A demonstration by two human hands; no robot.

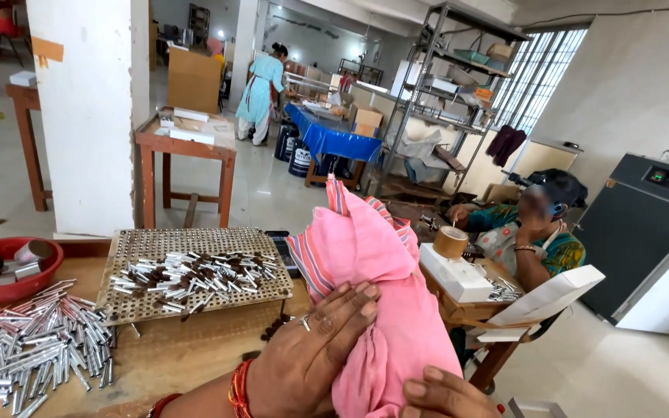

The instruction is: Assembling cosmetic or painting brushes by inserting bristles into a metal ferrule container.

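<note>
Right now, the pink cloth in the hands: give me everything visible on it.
The pink cloth looks like soft woven fabric, plain pink with a striped border in red, blue and pale bands along one edge. It is bunched and creased, held up so one end points upward above the wooden table. The left hand lies spread across its lower left side; the right hand grips it from below, at the bottom edge of the view. Its lower end is out of frame.
</note>
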